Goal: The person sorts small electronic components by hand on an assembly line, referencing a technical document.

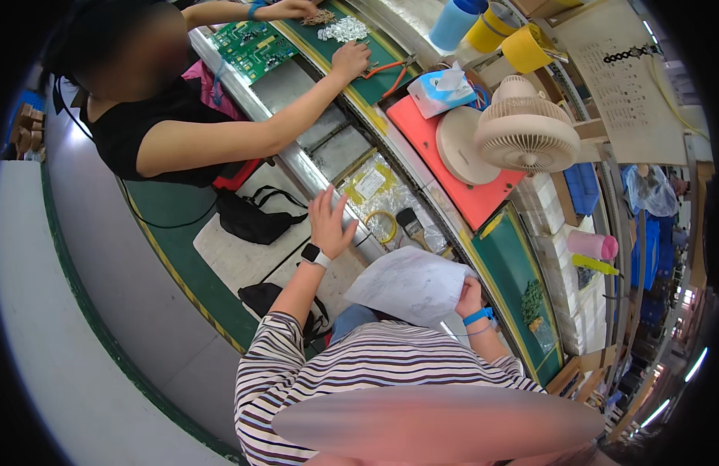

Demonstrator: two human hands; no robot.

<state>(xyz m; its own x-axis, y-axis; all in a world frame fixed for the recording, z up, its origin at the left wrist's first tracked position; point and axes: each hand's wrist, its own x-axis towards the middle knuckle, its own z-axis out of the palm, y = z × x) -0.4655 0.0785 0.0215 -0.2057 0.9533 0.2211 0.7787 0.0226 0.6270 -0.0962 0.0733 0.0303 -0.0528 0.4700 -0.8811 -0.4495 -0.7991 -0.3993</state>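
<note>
A white sheet of paper (412,286) is gripped at its right edge by my right hand (470,297), which has a blue wrist band. My left hand (331,223), with a smartwatch on the wrist, holds nothing. Its fingers are spread beside the metal rail of the bench. Just beyond the paper, a roll of yellow tape (380,227) and a black-handled brush (411,226) lie on clear plastic bags. A bag with yellow contents and a white label (369,185) rests farther up the same trough.
A co-worker's arm (243,140) reaches over the bench at upper left, near green circuit boards (255,50) and orange-handled pliers (387,71). A cream fan (526,128) stands on a red board (453,167). Green parts (533,303) lie on the mat at right. A black bag (258,215) sits left.
</note>
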